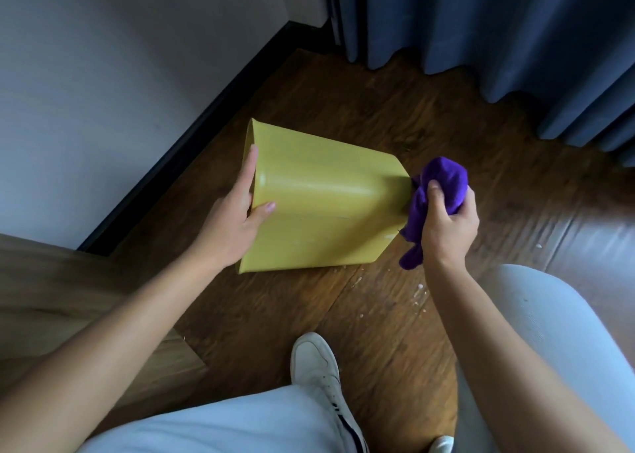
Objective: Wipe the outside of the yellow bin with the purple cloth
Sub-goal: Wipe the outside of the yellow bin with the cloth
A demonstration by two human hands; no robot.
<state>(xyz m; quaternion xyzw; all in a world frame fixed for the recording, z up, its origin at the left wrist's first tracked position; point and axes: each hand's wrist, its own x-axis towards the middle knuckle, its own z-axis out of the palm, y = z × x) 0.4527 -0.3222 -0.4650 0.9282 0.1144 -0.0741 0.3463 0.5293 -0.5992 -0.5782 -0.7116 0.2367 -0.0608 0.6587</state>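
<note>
The yellow bin (319,205) lies on its side on the wooden floor (378,315), its open rim to the left near the dark skirting board (192,150) and its base to the right. The left hand (237,218) holds the rim: the thumb lies on the outer wall, and the fingers reach over the edge towards the inside, where their tips are hidden. The right hand (446,222) grips the bunched purple cloth (436,194) with curled fingers, thumb on top, and holds it against the bin's base end; a loose corner of cloth hangs down towards the floor. Small white specks dot the boards just near of the bin. A white shoe (316,366) stands near the viewer, between pale trouser legs, and blue curtains (498,22) hang at the far right
</note>
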